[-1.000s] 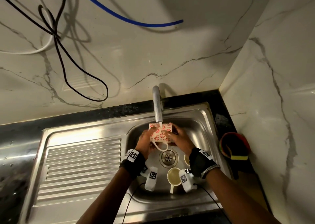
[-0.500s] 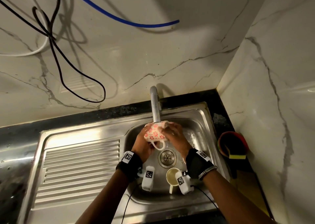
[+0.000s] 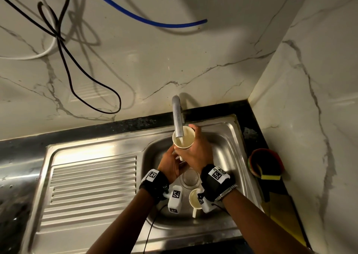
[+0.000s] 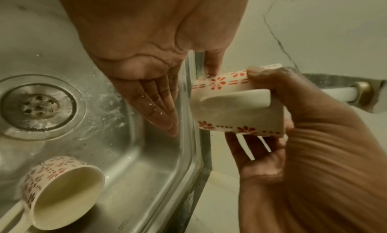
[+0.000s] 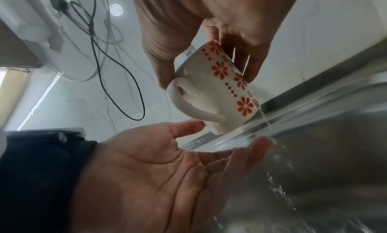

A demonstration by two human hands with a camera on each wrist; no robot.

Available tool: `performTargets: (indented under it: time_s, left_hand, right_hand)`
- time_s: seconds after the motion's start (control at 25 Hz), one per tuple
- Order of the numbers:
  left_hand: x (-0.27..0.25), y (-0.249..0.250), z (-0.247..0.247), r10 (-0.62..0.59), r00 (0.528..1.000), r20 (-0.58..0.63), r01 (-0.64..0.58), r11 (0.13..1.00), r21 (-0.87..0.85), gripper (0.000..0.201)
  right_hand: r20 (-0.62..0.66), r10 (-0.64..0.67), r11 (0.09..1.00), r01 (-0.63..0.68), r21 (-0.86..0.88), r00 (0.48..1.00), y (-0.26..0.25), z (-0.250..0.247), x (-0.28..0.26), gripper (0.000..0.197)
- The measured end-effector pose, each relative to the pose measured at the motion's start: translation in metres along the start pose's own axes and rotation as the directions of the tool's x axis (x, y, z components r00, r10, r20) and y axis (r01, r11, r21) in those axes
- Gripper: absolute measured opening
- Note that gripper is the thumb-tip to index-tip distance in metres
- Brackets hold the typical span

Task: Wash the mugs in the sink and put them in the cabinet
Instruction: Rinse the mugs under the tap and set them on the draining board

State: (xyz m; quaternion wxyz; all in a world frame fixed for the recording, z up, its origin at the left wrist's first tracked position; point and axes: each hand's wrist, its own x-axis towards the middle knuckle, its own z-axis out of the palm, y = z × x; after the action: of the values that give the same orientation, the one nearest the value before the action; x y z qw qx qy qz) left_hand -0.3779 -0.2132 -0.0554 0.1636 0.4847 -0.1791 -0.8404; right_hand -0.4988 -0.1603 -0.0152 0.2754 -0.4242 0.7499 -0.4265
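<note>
My right hand [image 3: 195, 149] grips a white mug with red flowers [image 3: 187, 139] by its body, mouth up under the running tap [image 3: 178, 118]. Water streams into it and spills off its side. From the wrist views the mug [image 4: 236, 104] [image 5: 220, 91] is tilted, handle facing me. My left hand [image 3: 170, 162] is open just below it, palm up, fingers straight [image 4: 155, 100], thumb tip at the mug's base. A second flowered mug [image 3: 194, 198] [image 4: 62, 190] lies on its side on the sink floor near the drain [image 4: 31, 105].
The steel sink basin [image 3: 228, 153] has a ribbed drainboard [image 3: 93, 184] to its left. A red bowl with a yellow sponge [image 3: 265, 162] sits on the dark counter at right, against the marble side wall. Black, white and blue cables hang on the back wall.
The mug was sideways between both hands; now it is mouth up and higher under the tap in the right hand alone. The left hand has let go and dropped below it.
</note>
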Motion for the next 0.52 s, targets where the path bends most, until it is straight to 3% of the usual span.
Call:
performTargets:
  time_s: [0.08, 0.2, 0.36, 0.44, 0.52]
  left_hand:
    - [0.006, 0.001, -0.006, 0.001, 1.000, -0.012, -0.001, 1.000, 0.011, 0.067]
    - [-0.001, 0.006, -0.009, -0.025, 0.999, -0.022, 0.025, 0.999, 0.028, 0.051]
    - [-0.006, 0.001, -0.007, -0.041, 0.999, -0.036, 0.045, 0.991, 0.129, 0.053]
    - [-0.006, 0.003, -0.008, -0.014, 0.999, -0.033, 0.016, 0.998, 0.057, 0.058]
    - [-0.005, 0.006, -0.012, -0.007, 1.000, -0.009, 0.006, 0.998, -0.055, 0.064]
  right_hand:
    - [0.062, -0.069, 0.997, 0.070, -0.014, 0.996, 0.000, -0.002, 0.002, 0.088]
    - [0.165, -0.104, 0.994, 0.096, 0.057, 0.981, 0.008, -0.014, -0.001, 0.081]
    - [0.031, -0.061, 0.997, 0.059, 0.050, 0.998, 0.011, -0.013, 0.004, 0.075]
    - [0.061, -0.069, 0.991, 0.062, 0.120, 0.996, 0.007, -0.013, 0.009, 0.075]
    - [0.139, -0.005, 0.964, -0.032, 0.263, 0.990, 0.012, -0.011, 0.009, 0.073]
